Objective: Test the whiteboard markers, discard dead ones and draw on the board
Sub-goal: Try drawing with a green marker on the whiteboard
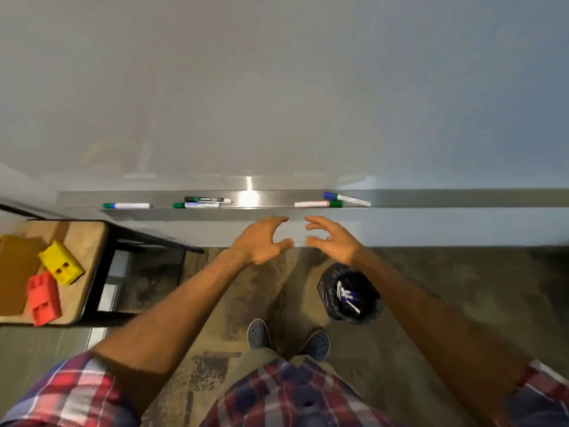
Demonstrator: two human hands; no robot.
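Judging the risk first: knocking a marker off the narrow tray (246, 211) while reaching, or mixing tested pens with untested ones. Left to right: stool (92, 241) with yellow block (61, 266) and red block (43, 298); markers (201, 202) lying along the tray; left hand (261, 241) and right hand (331, 241) empty, fingers loosely spread; bin (349, 292) holding discarded pens, close to the feet, easy to kick. Whiteboard (277, 87) unmarked.

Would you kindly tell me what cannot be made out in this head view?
- Marker labels on the tray: too small and blurred.
- Number of markers in the black bin: bag folds and the right forearm hide part.
- Any marks on the whiteboard: glare and blur.
- Stool: cut off by the left edge.
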